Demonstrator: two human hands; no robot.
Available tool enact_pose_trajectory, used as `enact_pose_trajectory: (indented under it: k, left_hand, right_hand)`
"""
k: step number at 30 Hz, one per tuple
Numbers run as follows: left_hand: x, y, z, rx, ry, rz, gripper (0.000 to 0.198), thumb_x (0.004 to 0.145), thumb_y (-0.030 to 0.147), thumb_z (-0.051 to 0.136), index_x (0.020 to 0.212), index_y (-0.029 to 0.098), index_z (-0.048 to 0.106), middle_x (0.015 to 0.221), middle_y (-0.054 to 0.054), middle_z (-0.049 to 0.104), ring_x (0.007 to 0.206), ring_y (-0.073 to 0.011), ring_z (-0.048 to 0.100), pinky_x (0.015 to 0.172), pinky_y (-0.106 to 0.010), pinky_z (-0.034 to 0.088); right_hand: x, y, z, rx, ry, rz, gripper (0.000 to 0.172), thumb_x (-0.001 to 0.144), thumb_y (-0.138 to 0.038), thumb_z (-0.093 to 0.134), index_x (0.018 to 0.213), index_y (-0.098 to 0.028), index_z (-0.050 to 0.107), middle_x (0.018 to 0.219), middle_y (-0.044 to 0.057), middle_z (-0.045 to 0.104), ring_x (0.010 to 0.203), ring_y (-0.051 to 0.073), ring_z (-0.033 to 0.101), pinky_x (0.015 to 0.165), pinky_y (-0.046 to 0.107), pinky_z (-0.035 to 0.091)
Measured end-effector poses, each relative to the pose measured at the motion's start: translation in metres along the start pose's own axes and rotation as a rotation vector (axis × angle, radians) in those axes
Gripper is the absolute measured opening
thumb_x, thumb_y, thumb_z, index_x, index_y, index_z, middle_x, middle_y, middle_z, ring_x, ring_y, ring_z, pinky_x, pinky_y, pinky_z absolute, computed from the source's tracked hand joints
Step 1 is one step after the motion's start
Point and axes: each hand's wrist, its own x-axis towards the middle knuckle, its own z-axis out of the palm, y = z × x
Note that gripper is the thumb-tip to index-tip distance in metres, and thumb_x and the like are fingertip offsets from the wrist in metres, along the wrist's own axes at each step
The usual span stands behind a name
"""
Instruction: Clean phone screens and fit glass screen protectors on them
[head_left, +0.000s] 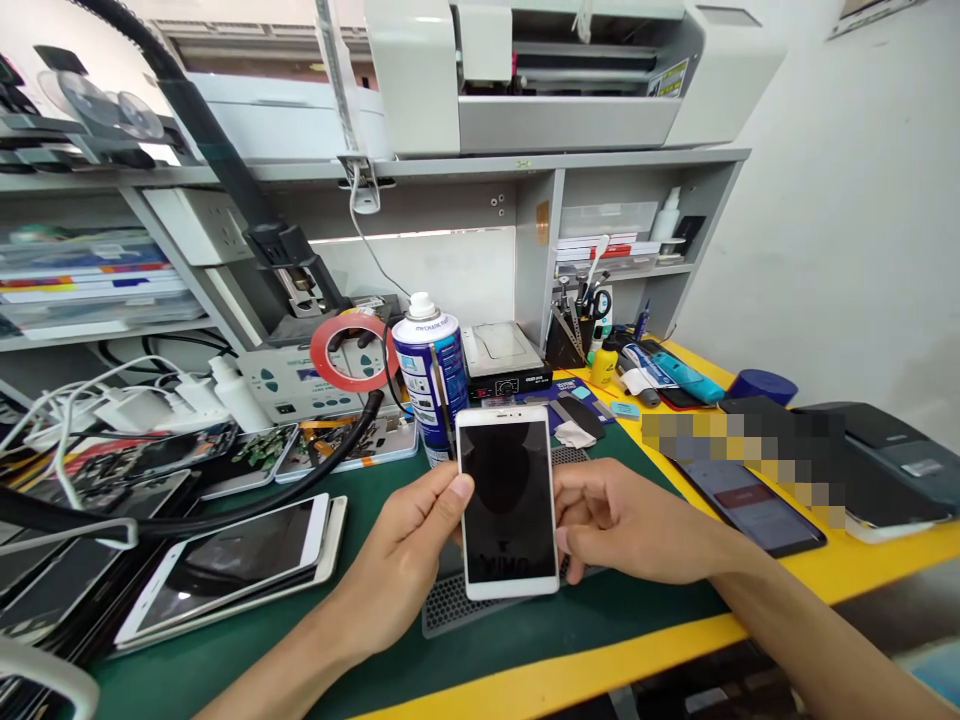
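Observation:
A white smartphone (507, 500) with a dark screen is held upright in front of me, above the green mat. My left hand (401, 555) grips its left edge, thumb on the front and fingers behind. At the right edge, my right hand (626, 520) has curled fingers against the phone's side and back; some of its fingertips are hidden behind the phone. Faint marks show low on the screen. Beneath it lies a grey perforated pad (454, 605), partly covered by the phone. A blue and white spray can (429, 370) stands just behind the phone.
Several phones, one a white-framed phone (232, 560), lie stacked at left. A dark phone (757, 500) rests on the yellow table edge (585, 675) at right. Red tape (322, 355), a black hose (225, 170) and a tool holder (566, 340) stand behind. A printer (570, 125) sits on the shelf.

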Motion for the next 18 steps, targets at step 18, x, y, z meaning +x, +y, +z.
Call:
enact_pose_trajectory:
  k: [18]
  left_hand:
    - [0.000, 0.005, 0.001, 0.042, 0.129, -0.042, 0.047, 0.097, 0.056, 0.046, 0.068, 0.020, 0.054, 0.068, -0.001, 0.055, 0.063, -0.0152, 0.047, 0.061, -0.026, 0.042]
  right_hand:
    - [-0.001, 0.003, 0.002, -0.059, -0.003, -0.023, 0.024, 0.081, -0.004, 0.055, 0.097, -0.013, 0.071, 0.089, 0.005, 0.073, 0.078, 0.016, 0.067, 0.070, 0.026, 0.055]
